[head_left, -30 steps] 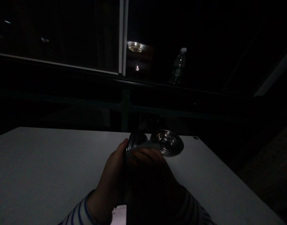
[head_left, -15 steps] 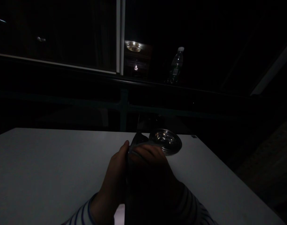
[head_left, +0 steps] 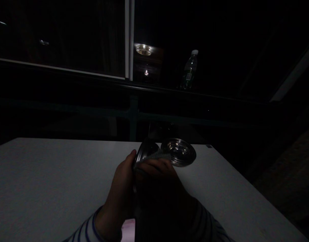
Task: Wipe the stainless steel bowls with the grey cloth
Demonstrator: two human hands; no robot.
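Note:
My left hand [head_left: 121, 184] is closed on the edge of a shiny metal bowl [head_left: 143, 150], which is tilted up on its side. Pressed against that bowl is a greyish cloth [head_left: 159, 155], gripped under the curled fingers of my right hand [head_left: 162, 181]. Deep shadow hides most of my right hand and the lower part of the bowl. Just beyond my right fingers, a stack of metal bowls [head_left: 191, 155] rests on the white table [head_left: 55, 181], close to its far edge.
A plastic bottle [head_left: 189, 72] with a white cap stands on the dark ledge behind the table. A pale window frame [head_left: 129, 40] rises at the back. Low in front, a small pinkish-white patch [head_left: 128, 230] shows between my forearms. The room is very dark.
My right hand and the cloth have shifted slightly left and down along the bowl, so more of its shiny side shows. My left hand has moved slightly left. The stacked bowls stay put.

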